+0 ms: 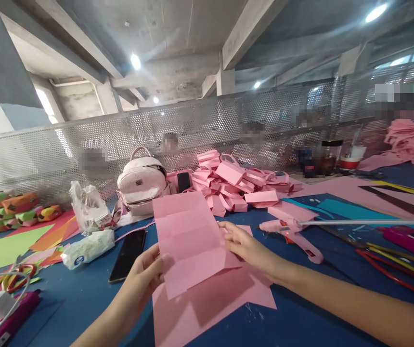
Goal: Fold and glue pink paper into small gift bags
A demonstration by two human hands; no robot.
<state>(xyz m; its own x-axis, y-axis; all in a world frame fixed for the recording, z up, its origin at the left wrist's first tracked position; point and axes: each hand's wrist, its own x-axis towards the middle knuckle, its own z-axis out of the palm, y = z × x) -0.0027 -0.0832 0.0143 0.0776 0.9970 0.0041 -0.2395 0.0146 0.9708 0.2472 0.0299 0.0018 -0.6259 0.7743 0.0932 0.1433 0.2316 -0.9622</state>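
A creased pink paper sheet (188,236) is held up between both hands over the blue table. My left hand (145,274) pinches its lower left edge, thumb in front. At the right edge, my right hand (241,246) is closed on the same sheet, its fingers partly behind the paper. Beneath lies another piece of pink paper (207,313), partly covered and in shadow. To the right of my right hand rests a pink hot glue gun (291,231) with a clear glue stick in its back. A black phone (127,255) lies beside my left hand.
Behind the sheet are a pile of folded pink paper pieces (236,180) and a pale pink backpack (142,180). Tissues (87,248) and coloured paper (15,246) lie left. Scissors (394,255) are at right. A perforated metal screen (200,120) runs along the back.
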